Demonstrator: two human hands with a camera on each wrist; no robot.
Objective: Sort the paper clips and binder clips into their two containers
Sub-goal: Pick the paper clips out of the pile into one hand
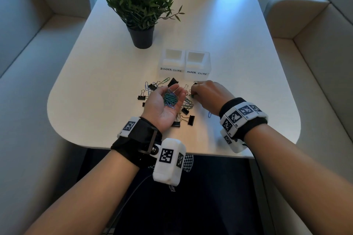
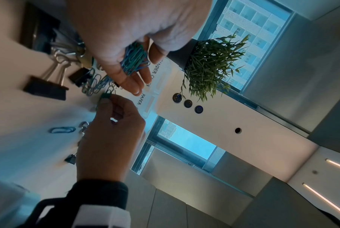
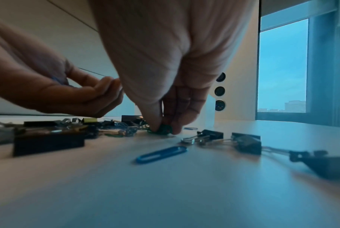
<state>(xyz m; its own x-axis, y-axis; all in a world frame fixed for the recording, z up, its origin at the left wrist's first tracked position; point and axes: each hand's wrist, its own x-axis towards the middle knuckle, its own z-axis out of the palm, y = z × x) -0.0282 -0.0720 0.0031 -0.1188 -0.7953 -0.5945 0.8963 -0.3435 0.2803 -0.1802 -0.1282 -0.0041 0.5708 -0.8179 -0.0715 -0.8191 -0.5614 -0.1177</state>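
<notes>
The right hand [image 1: 207,92], pinching a green paper clip [image 2: 106,95] in the tabletop pile [image 1: 188,104], should lift it free of tangled neighbours while the cupped, palm-up left hand [image 1: 162,109] holds its gathered paper clips [image 1: 170,99] level.

Head cam looks down at table [image 1: 238,53]; wrist cams close-in, facing windows [image 3: 282,69]; all share clip pile [image 1: 186,105].

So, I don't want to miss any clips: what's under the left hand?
Binder clips and paper clips poke out beside the left hand; whatever lies directly beneath it is covered.
</notes>
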